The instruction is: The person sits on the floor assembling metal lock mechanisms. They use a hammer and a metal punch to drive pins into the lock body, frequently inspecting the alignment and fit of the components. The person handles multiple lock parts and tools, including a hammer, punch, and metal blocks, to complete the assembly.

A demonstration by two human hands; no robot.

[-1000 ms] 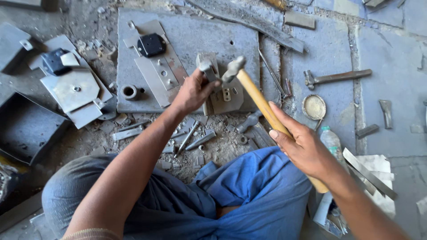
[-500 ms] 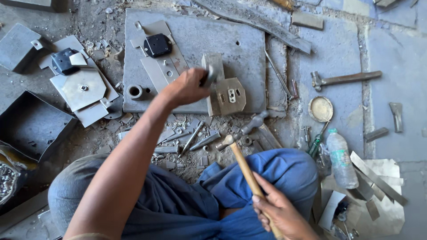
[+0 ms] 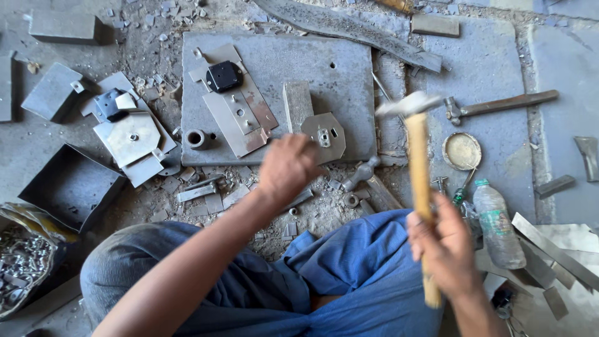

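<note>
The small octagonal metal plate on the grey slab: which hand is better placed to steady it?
Probably the left hand: it hovers beside the octagonal plate, empty. The right hand grips the wooden-handled hammer.

Pale wooden hammer handle, grey steel plate, blue trousers.

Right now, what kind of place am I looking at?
Probably a small floor-level metal workshop: a steel plate serves as the work surface, cut sheet-metal pieces lie scattered on the gritty ground, and the right hand grips a wooden-handled hammer.
</note>
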